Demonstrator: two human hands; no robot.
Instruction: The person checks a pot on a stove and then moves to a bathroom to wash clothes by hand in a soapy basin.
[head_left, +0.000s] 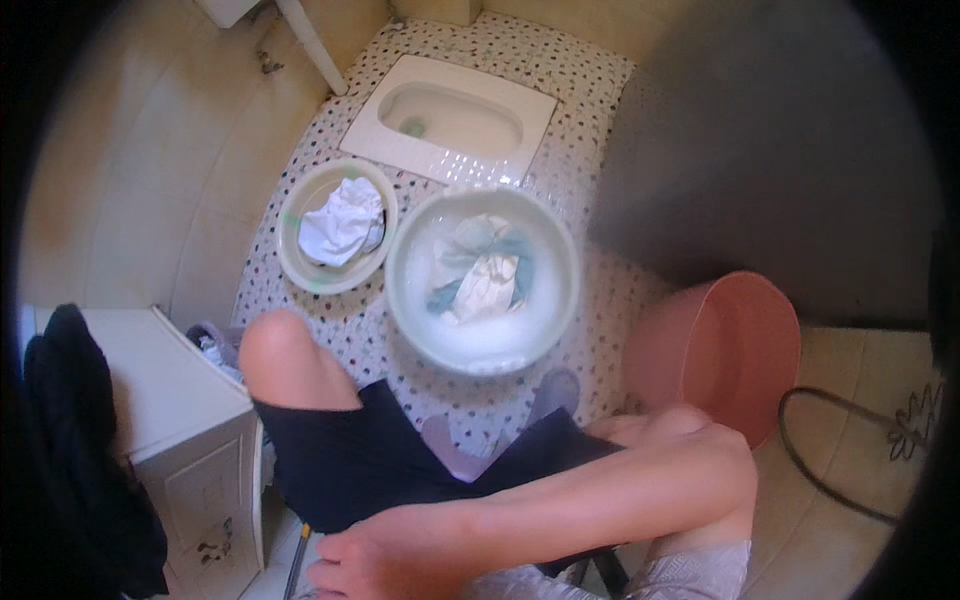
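Observation:
My right forearm crosses over my lap, and my right hand (371, 559) is low at the left by my hip. Its fingers are bent, and the bottom edge cuts off part of it; whether they grip anything is hidden. My left hand is out of view. Before my knees stands a large pale basin (399, 315) of sudsy water. White and blue-green cloth (484, 277) lies partly under the foam. To its left, a smaller pale basin (289, 255) holds a crumpled white cloth (345, 221).
Behind the basins is a squat toilet (536, 124) set in the speckled floor (345, 307). A pink bucket (739, 352) lies tipped at my right, near a dark hose (817, 480). At my left stands a white cabinet (172, 375) with dark cloth (71, 375) over it.

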